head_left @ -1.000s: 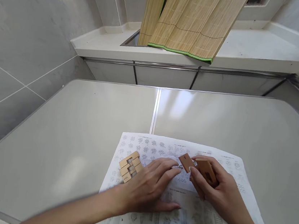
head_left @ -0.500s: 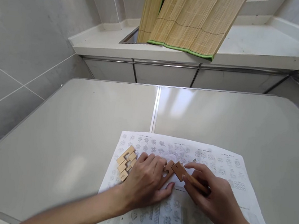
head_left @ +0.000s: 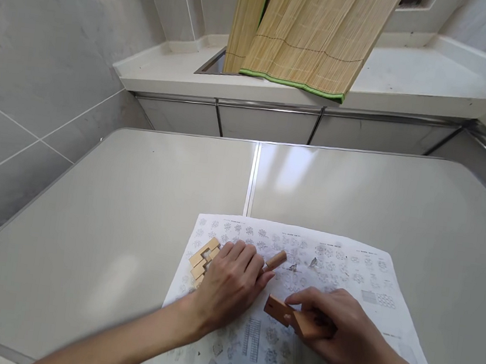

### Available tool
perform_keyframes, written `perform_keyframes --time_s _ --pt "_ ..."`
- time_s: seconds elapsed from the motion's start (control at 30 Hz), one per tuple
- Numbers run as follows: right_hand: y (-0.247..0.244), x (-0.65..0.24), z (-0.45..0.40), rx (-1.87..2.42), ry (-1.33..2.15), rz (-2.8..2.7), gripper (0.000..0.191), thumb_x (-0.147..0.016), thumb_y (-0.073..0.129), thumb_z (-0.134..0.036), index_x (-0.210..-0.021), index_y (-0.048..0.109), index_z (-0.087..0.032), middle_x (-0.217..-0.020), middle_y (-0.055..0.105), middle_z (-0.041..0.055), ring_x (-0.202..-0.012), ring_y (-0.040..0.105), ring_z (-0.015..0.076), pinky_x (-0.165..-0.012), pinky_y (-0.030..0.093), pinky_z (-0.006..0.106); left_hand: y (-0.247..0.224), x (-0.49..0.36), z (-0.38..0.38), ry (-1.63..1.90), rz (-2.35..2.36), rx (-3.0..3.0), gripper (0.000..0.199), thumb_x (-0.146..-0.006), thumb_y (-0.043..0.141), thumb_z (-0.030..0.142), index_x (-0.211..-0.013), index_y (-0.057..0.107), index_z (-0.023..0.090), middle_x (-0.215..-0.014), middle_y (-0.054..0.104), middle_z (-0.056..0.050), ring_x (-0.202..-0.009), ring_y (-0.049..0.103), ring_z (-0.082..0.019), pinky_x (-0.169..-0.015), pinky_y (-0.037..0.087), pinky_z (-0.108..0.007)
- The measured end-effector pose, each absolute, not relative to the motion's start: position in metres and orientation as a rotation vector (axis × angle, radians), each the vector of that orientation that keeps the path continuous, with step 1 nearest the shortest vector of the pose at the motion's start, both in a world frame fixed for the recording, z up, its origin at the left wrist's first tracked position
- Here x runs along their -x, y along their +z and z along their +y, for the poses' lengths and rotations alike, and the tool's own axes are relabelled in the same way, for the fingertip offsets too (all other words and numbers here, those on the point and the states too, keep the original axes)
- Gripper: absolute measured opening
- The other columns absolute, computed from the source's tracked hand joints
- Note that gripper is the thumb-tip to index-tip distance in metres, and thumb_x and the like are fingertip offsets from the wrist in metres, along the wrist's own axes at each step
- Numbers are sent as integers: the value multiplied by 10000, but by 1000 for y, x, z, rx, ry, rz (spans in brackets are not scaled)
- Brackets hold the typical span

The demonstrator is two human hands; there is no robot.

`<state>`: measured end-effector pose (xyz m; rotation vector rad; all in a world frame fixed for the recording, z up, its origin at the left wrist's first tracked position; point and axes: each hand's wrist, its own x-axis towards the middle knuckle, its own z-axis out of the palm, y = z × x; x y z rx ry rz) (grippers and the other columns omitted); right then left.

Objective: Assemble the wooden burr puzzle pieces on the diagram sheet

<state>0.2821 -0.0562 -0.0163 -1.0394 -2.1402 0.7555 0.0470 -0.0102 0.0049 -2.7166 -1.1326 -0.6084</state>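
Observation:
A large white printed sheet (head_left: pixel 359 279) lies on the table. My left hand (head_left: pixel 233 281) rests on it, closed round a wooden stick (head_left: pixel 276 260) whose rounded end sticks out to the right. Light wooden blocks (head_left: pixel 199 268), joined in a small ring, lie partly under that hand's left side. In my right hand (head_left: pixel 340 330) is a reddish-brown wooden piece (head_left: pixel 278 310), pinched between thumb and fingers, its flat end pointing left. The two hands are apart.
The pale table (head_left: pixel 157 195) has a metal seam (head_left: pixel 252 177) down its middle. Small dark scraps (head_left: pixel 313 263) lie on the sheet beyond my hands. Behind the table, a bamboo mat (head_left: pixel 308 42) hangs over a white counter (head_left: pixel 415 79).
My right hand has moved down and away from my left, turning its wooden piece. The holed piece beside my left hand no longer shows; a stick end does. The blocks are more covered.

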Motion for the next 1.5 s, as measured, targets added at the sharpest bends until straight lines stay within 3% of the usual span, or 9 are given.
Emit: perform_keyframes --time_s 0.2,0.33,0.43,0.57,0.7,0.8,1.2,1.37,1.5 --pt "-24 -272 -60 970 636 -2230 231 -891 522 -37 -929 603 -250 -585 418 -103 -488 275 105 -502 262 253 11 -46 -24 -1090 -1517 3190 156 -1101 470 329 -1019 521 206 -645 614 58 -462 515 -107 -508 345 -233" --pt "-27 -274 -58 971 466 -2309 230 -925 517 -47 -791 559 -229 -576 438 -86 -474 283 107 -503 230 289 11 -50 -29 -1270 -1762 3446 167 -1110 401 332 -1100 511 206 -732 646 21 -572 600 -129 -566 415 -228" --pt "-26 -279 -56 965 412 -2346 189 -968 575 -126 -805 576 -221 -625 484 -63 -492 328 109 -514 242 294 9 -52 -26 -1376 -1806 3470 175 -1109 387 322 -1120 507 195 -708 541 44 -585 513 -120 -590 399 -237" --pt "-17 -286 -54 1079 746 -2147 113 -1000 628 -292 -909 612 -226 -667 480 -49 -549 386 122 -529 303 267 10 -51 -23 -1459 -1857 3477 214 -1109 397 345 -1116 538 183 -704 432 60 -591 401 -111 -582 352 -239" --pt "-6 -288 -49 1209 1454 -1435 313 -1074 455 -497 -1034 628 -239 -712 406 -37 -568 366 136 -510 326 259 12 -49 -22 -1441 -1897 3482 267 -1113 379 379 -1137 556 180 -717 448 48 -587 382 -116 -566 329 -249" --pt "0 -285 -45 1106 1723 -939 434 -1059 399 -595 -1133 654 -251 -793 434 -5 -597 398 148 -492 335 265 13 -48 -22 -1350 -1793 3600 269 -1118 356 371 -1177 536 180 -697 414 58 -580 377 -120 -569 330 -255" --pt "-12 -266 -55 1175 1625 -965 491 -1063 344 -653 -1374 567 -346 -1031 601 46 -652 526 170 -566 502 302 16 -48 -20 -884 -1580 3774 245 -1100 355 309 -1225 523 181 -833 630 -16 -668 559 -152 -635 440 -267" --pt "-5 -265 -64 1308 1443 -1213 530 -1085 328 -613 -1560 399 -389 -1251 570 79 -1060 647 247 -824 596 358 16 -50 -21 -884 -1582 3726 173 -1095 371 285 -1154 509 199 -727 589 23 -580 514 -137 -556 386 -247" --pt "-9 -264 -69 1324 1246 -1424 538 -1107 370 -507 -1624 292 -379 -1332 543 99 -1264 586 284 -1101 500 505 14 -50 -21 -901 -1536 3719 158 -1094 371 282 -1146 497 203 -769 631 4 -603 548 -142 -573 416 -252"
